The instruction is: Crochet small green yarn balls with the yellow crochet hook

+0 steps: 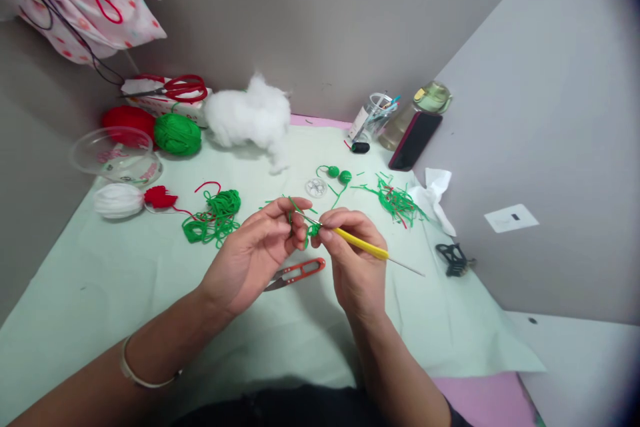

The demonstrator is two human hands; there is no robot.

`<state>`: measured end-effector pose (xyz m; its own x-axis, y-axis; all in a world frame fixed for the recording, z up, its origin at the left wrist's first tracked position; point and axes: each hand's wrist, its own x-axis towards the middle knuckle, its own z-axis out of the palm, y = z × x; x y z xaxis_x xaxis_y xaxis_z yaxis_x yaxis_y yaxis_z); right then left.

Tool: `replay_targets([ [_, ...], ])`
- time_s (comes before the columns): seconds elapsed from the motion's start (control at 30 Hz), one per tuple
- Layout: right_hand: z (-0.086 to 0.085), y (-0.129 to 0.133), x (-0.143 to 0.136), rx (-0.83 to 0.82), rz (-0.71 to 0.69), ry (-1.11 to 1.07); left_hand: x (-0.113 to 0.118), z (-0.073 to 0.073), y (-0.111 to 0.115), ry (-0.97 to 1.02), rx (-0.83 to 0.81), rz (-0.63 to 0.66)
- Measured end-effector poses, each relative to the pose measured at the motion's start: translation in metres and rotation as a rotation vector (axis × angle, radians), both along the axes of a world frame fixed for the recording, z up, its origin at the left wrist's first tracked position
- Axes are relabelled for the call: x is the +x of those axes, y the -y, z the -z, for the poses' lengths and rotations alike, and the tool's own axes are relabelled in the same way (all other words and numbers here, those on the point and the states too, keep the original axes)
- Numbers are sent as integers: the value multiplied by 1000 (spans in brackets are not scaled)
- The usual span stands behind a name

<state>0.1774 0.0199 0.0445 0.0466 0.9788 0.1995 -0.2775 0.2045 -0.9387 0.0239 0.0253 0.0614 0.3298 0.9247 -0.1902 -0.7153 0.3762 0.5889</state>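
My right hand [354, 250] is closed round the yellow handle of a crochet hook [361, 242], whose metal tip points left toward my other hand. Between the hands is a small piece of green crochet work [313, 230], pinched by fingers of both. My left hand [263, 237] is closed, with green yarn running over its raised index finger. Just below the hands lie orange thread snips [299, 272] on the cloth. A loose tangle of green yarn [213, 217] rests to the left of my left hand.
Green cloth [165, 320] covers the table. Behind the hands are two green crocheted balls [345, 177] and yarn scraps [399, 202]. White stuffing [250, 114], yarn balls [177, 134] and red scissors [185, 88] stand back left; a phone [416, 140] and bottle [433, 99] back right.
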Motion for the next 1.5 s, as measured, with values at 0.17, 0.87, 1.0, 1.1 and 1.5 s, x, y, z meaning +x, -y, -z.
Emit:
replay_targets([
  [0.17, -1, 1, -1, -4, 9, 11, 0, 1, 0, -193, 71, 6],
  [0.87, 1, 1, -1, -51, -8, -38, 3, 1, 1, -148, 2, -42],
  [1.0, 2, 1, -3, -41, -2, -44, 4, 3, 2, -202, 40, -29],
  [1.1, 1, 1, -4, -34, 0, -39, 5, 5, 3, -252, 87, -26],
  [1.5, -2, 1, -7, 113, 128, 100, 7, 6, 7, -216, 173, -62],
])
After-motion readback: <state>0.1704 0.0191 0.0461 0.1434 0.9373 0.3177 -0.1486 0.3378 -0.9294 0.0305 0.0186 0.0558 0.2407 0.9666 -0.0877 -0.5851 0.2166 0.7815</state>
